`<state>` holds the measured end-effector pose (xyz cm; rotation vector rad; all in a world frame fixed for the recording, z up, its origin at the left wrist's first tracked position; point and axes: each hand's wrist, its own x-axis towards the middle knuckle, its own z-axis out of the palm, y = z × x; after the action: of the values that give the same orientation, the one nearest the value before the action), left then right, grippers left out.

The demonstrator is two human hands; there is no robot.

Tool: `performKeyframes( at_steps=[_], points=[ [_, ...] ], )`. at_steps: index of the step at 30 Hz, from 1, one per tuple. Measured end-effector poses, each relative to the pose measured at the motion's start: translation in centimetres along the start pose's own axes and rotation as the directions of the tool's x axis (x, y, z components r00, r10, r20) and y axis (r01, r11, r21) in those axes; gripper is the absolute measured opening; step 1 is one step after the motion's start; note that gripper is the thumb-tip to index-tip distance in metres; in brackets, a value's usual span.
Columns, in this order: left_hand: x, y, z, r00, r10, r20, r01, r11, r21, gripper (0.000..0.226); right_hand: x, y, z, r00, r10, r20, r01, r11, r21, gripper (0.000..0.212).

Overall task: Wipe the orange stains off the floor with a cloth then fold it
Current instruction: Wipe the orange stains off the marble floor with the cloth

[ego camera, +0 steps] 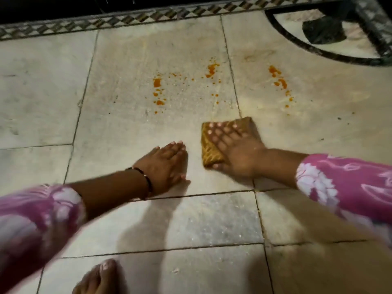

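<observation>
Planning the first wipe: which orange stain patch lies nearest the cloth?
The right patch, trailing down toward the cloth under the right hand; the middle and left patches lie farther.

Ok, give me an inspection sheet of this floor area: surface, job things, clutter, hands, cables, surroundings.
Surface: pale stone tile floor with dark joints.
Job's things: three groups of orange stains, left, middle, right, unwiped; folded brown patterned cloth flat on the floor, nearer than the stains.
Clutter: nothing seen.
Hands: right hand pressing flat on the cloth, fingers straight; left hand flat on the bare floor beside it, apart from the cloth.
Cables: nothing seen.
Surroundings: patterned border strip at the far edge; dark curved inlay far right; a bare foot near the bottom.
</observation>
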<state>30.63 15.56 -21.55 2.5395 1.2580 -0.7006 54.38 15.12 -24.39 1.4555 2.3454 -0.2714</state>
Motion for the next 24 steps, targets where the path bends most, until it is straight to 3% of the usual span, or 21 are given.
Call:
performKeyframes(
  at_steps=[3,5,6,8,11,13,15,18,21,24],
  points=[
    [0.1,-5.6,-3.7,0.981,0.018,0.191,-0.081,0.941,0.328,0.074,-1.9,-8.3,0.6,0.972,-0.223,-0.068,0.229,0.970,0.087,0.089],
    [0.9,-8.3,-5.5,0.977,-0.020,0.213,-0.081,0.888,0.454,0.073,-1.6,-10.9,0.7,0.951,-0.302,-0.061,0.307,0.946,0.104,0.089],
    [1.3,-9.3,-6.0,0.981,-0.012,0.195,-0.085,0.871,0.484,0.073,-0.7,-10.6,0.6,0.952,-0.297,-0.073,0.304,0.947,0.104,0.092],
    [1.0,-10.7,-5.9,0.980,0.006,0.199,-0.104,0.868,0.485,0.073,0.8,-8.4,0.6,0.982,-0.150,-0.119,0.167,0.974,0.151,0.100],
    [0.0,-11.8,-3.5,0.989,0.083,0.125,-0.124,0.921,0.369,0.078,-0.1,-4.4,1.0,0.945,0.291,-0.150,-0.232,0.919,0.320,0.099],
    [-0.4,-13.0,-1.3,0.972,0.181,-0.146,-0.142,0.959,0.245,0.086,-2.4,-4.6,2.2,0.895,0.417,-0.160,-0.349,0.876,0.332,0.090],
    [-0.1,-15.1,0.5,0.941,0.045,-0.334,-0.042,0.999,0.015,0.085,-4.7,-8.5,4.0,0.885,0.425,-0.190,-0.362,0.885,0.295,0.081],
    [-0.3,-17.2,3.1,0.897,-0.252,-0.363,0.148,0.946,-0.290,0.089,-5.4,-15.7,5.2,0.904,0.279,-0.323,-0.181,0.936,0.303,0.068],
    [0.6,-17.3,4.8,0.888,-0.301,-0.348,0.170,0.917,-0.360,0.092,1.4,-16.0,2.2,0.934,0.069,-0.349,0.009,0.976,0.217,0.071],
    [1.9,-16.1,5.4,0.877,-0.288,-0.384,0.117,0.905,-0.410,0.084,7.1,-11.0,-0.6,0.958,0.159,-0.237,-0.099,0.964,0.247,0.081]
  ],
)
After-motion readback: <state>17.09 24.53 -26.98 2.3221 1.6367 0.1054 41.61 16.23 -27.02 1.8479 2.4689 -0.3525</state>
